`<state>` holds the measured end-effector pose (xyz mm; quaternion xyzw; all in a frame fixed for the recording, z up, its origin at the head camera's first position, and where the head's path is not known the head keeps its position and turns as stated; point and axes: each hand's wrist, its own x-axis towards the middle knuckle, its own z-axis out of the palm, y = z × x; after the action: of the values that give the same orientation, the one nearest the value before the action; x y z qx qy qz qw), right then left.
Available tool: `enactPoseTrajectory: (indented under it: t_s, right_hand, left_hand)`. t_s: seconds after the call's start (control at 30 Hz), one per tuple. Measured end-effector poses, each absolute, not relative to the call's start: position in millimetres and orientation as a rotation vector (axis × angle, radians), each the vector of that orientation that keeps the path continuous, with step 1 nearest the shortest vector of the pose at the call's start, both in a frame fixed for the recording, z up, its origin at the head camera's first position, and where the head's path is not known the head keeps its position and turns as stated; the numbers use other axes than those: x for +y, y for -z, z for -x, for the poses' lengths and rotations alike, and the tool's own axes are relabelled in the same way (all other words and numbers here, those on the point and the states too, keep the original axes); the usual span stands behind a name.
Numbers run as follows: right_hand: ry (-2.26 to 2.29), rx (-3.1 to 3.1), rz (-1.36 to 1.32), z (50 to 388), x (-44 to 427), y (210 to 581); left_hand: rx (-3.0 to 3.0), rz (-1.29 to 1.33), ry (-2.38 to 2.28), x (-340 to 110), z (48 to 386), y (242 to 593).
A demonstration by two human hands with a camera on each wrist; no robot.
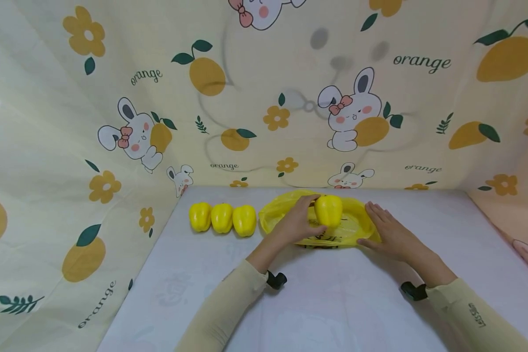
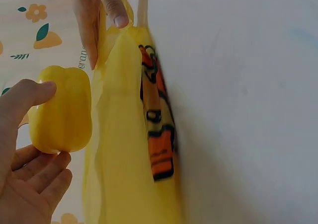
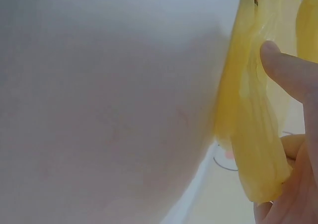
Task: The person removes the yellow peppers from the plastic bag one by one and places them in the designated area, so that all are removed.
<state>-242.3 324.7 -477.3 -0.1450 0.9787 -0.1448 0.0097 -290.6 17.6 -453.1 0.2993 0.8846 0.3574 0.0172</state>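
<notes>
My left hand (image 1: 296, 221) grips a yellow bell pepper (image 1: 328, 211), thumb on one side and fingertips at its base, as the left wrist view shows. The pepper appears over the mouth of a yellow plastic bag (image 1: 349, 239), which lies spread on the table with dark and orange print on its near side. At the bag's right end is my right hand (image 1: 395, 235), its fingers fairly straight and its thumb spread apart. The right wrist view puts bunched bag film (image 3: 261, 159) between that thumb and the fingers.
Left of the bag, three more yellow bell peppers (image 1: 222, 218) stand in a row, close together. The white table (image 1: 308, 303) ends at a cloth backdrop (image 1: 264, 146) printed with rabbits and oranges, which also rises at both sides.
</notes>
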Motion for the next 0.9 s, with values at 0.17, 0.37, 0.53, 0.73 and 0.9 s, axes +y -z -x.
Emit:
enactPoseTrajectory:
  t_s: [0.17, 0.37, 0.53, 0.73, 0.9]
  right_hand:
    - [0.446, 3.057, 0.455, 244, 326, 480]
    - [0.447, 3.047, 0.426, 244, 326, 480]
    - [0.452, 3.058, 0.435, 244, 327, 480]
    - [0.452, 3.054, 0.460, 243, 325, 477]
    - [0.454, 3.049, 0.469, 241, 325, 476]
  left_hand:
    - [2.753, -0.921, -1.143, 2, 290, 451]
    - [2.781, -0.946, -1.143, -16, 290, 446]
    - [2.794, -0.957, -1.153, -31, 290, 440]
    - [2.806, -0.963, -1.163, -49, 291, 438]
    - [2.823, -0.972, -1.163, -64, 291, 437]
